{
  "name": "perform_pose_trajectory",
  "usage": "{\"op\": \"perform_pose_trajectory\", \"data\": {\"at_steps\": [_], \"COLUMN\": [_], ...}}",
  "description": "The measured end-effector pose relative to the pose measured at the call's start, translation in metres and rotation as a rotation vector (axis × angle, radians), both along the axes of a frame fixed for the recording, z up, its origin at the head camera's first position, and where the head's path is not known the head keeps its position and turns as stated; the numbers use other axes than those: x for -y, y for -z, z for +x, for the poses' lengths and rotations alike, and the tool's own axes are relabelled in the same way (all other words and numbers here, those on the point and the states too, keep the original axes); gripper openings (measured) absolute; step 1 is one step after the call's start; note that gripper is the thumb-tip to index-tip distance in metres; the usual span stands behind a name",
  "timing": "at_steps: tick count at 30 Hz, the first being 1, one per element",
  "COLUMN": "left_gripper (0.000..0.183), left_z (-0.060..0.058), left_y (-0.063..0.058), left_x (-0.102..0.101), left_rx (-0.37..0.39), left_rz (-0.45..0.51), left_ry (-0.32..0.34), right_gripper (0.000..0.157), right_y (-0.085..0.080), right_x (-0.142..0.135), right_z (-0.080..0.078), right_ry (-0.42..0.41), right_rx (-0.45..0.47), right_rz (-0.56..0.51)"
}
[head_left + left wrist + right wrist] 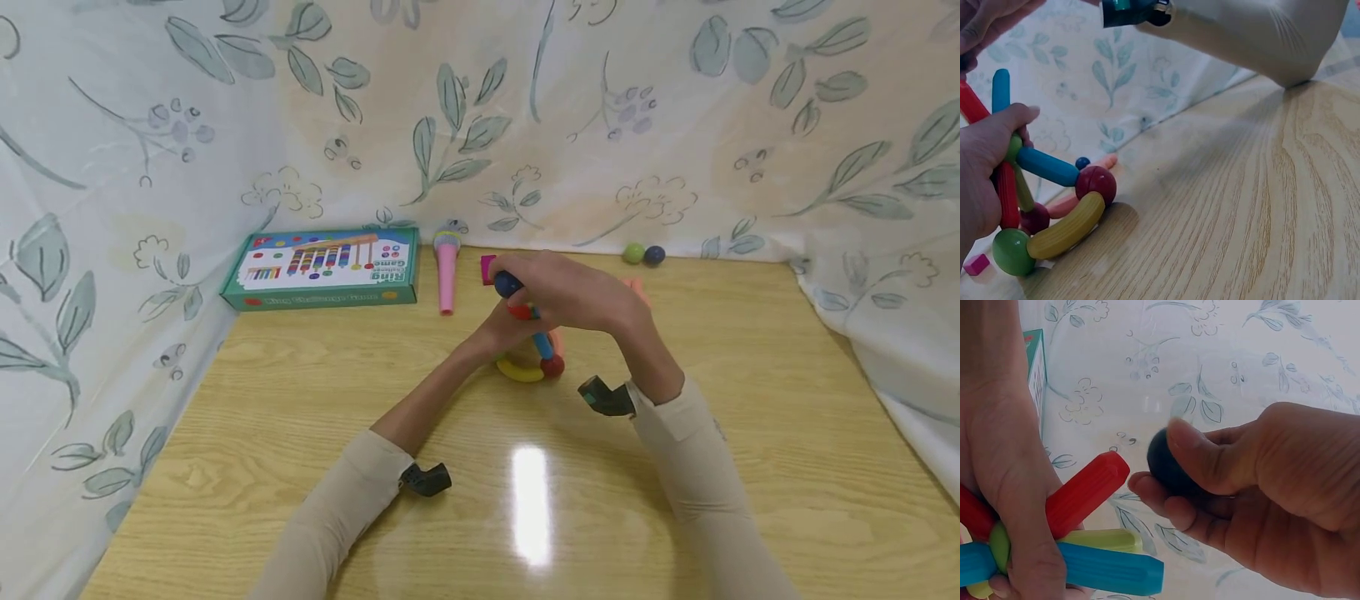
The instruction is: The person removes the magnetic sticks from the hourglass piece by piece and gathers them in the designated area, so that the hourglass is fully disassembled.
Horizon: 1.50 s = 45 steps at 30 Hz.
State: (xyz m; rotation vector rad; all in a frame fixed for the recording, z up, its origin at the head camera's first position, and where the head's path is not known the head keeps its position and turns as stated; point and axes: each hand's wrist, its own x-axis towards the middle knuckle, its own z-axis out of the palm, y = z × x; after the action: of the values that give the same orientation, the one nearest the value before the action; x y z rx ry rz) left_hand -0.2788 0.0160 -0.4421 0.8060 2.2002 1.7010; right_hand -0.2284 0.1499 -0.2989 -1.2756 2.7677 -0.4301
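My left hand [985, 162] grips a stick-and-ball structure at its middle, where red, blue and yellow-green sticks meet at a green ball [1014, 147]. Below it stands a base with a curved yellow piece [1069, 228], dark red balls [1095, 185] and a larger green ball [1014, 251], resting on the table. Above, the free ends of a red stick [1088, 494] and a blue stick [1116, 569] point up and out. My right hand [1272, 481] pinches a dark blue ball [1169, 462] between thumb and fingers, close to the red stick's tip but apart from it.
At the back left lies a green game box [322, 271], with a pink toy microphone [447, 271] to its right. A magenta block [487, 268] sits behind my hands. Green [633, 252] and dark blue [655, 255] balls lie by the back curtain; an orange piece [636, 290] is nearer.
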Motion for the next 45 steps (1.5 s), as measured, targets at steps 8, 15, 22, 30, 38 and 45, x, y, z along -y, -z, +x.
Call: {"op": "perform_pose_trajectory", "data": {"at_steps": [8, 15, 22, 30, 38, 45], "left_gripper": [0.026, 0.022, 0.022, 0.022, 0.022, 0.022], "left_z": [0.000, 0.001, 0.002, 0.002, 0.002, 0.003], "left_y": [-0.001, 0.002, 0.003, 0.004, 0.005, 0.007], "left_x": [0.002, -0.001, -0.001, -0.001, -0.002, -0.002], "left_rx": [0.054, 0.083, 0.092, 0.101, 0.097, 0.105], "left_rz": [0.029, 0.146, 0.186, 0.193, 0.199, 0.195], "left_ry": [0.018, 0.083, 0.087, 0.097, 0.096, 0.087], "right_gripper": [0.047, 0.047, 0.053, 0.048, 0.046, 0.047], "right_y": [-0.010, -0.017, -0.011, 0.007, 0.043, 0.086], "right_x": [-0.018, -0.068, -0.116, -0.156, -0.197, -0.223], "right_z": [-0.007, -0.023, -0.039, -0.066, -0.091, -0.109], "right_ry": [0.035, 0.188, 0.434, 0.711, 0.831, 0.898], "right_rx": [-0.069, -0.287, -0.291, -0.068, -0.019, 0.044], "right_rz": [-0.180, -0.346, -0.385, -0.369, -0.331, -0.278]}}
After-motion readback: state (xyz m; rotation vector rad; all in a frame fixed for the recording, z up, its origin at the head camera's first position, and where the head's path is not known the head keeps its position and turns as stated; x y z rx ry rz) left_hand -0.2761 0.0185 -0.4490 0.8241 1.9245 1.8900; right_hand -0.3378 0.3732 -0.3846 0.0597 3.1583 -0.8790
